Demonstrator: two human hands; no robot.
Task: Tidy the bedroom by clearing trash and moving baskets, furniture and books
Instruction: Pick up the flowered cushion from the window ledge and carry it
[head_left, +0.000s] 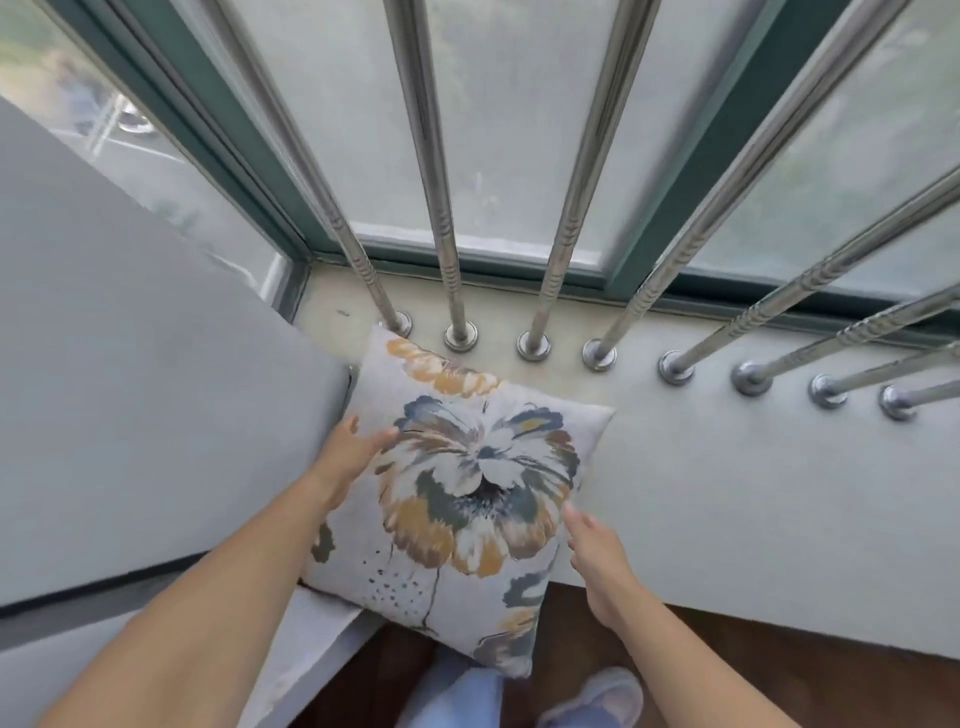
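A square cushion (467, 499) with a large blue, white and ochre flower print lies tilted over the front edge of the window sill (727, 467), its far corner near the bars. My left hand (345, 460) grips its left edge, thumb on the printed face and fingers tucked between the cushion and the grey pad beside it. On the right edge, my right hand (597, 561) holds the cushion with the thumb along the edge and the fingers curled beneath it.
A row of steel bars (457, 291) rises from the sill in front of the frosted window. A thick grey pad (130, 389) fills the left side. Below are a dark wood floor (727, 670) and my slippered foot (597, 701).
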